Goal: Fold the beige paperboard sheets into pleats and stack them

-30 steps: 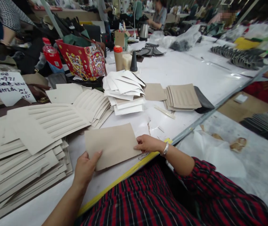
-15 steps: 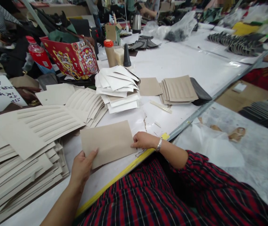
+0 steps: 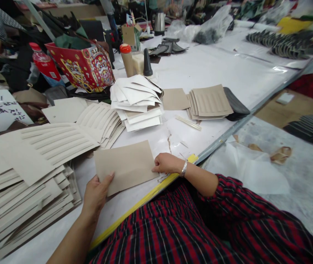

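A tan rectangular sheet (image 3: 127, 163), like thin board or leather, is held just over the near edge of the white table. My left hand (image 3: 97, 192) grips its lower left side, thumb on top and the fingers hidden underneath. At the right edge, my right hand (image 3: 167, 163) pinches the sheet between thumb and curled fingers. To the left lie fanned stacks of pale cut pieces (image 3: 59, 141). Beyond the sheet is a loose pile of white pieces (image 3: 137, 95), and right of it a stack of tan pieces (image 3: 210, 101) leans by dark curved pieces (image 3: 235, 104).
A clear strip (image 3: 188, 123) lies near the tan stack. Farther back stand an orange-capped bottle (image 3: 127, 60), a dark cone (image 3: 147, 63), a red patterned bag (image 3: 82, 68) and a red drink bottle (image 3: 44, 60). Yellow tape (image 3: 134, 205) lines the table's near edge.
Both hands keep their grip on the tan sheet, almost unmoved. The camera view has shifted slightly. At the far right, another person's hand has moved mostly out of view.
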Action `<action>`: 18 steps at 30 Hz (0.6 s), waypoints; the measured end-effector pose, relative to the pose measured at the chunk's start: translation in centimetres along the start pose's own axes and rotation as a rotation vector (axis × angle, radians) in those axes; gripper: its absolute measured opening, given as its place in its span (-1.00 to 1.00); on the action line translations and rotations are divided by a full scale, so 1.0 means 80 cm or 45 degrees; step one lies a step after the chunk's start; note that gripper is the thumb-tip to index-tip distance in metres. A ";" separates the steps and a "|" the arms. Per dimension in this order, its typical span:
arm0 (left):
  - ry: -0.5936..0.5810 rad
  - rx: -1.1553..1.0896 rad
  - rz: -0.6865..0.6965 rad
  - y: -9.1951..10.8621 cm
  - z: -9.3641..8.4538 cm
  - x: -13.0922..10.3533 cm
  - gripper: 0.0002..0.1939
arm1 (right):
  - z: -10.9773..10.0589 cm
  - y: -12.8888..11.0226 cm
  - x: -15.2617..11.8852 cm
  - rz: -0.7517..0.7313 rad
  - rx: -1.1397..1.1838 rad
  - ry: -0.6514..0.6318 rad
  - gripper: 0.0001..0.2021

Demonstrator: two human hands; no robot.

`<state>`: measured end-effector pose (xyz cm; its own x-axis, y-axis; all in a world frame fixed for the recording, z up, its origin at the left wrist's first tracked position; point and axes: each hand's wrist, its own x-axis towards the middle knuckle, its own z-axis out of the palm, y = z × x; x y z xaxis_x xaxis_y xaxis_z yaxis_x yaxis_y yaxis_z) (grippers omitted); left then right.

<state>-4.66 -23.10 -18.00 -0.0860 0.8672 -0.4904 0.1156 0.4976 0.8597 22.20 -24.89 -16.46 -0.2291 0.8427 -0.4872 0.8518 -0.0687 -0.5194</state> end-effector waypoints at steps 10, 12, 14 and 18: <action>-0.107 0.616 0.239 0.021 -0.013 0.001 -0.59 | 0.005 -0.008 0.001 0.014 -0.226 0.072 -0.74; -0.203 0.906 0.369 0.026 -0.028 0.007 -0.59 | 0.006 -0.009 0.000 0.009 -0.230 0.084 -0.75; -0.261 1.121 0.471 0.029 -0.041 0.013 -0.63 | 0.007 -0.010 0.000 0.002 -0.224 0.089 -0.74; -0.268 1.205 0.603 0.023 -0.055 0.018 -0.73 | 0.010 -0.010 0.002 0.031 -0.188 0.066 -0.74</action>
<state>-8.93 -21.04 -16.50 0.3296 0.9158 -0.2295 0.8184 -0.1560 0.5531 21.07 -25.13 -16.67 -0.1859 0.8685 -0.4594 0.9177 -0.0136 -0.3971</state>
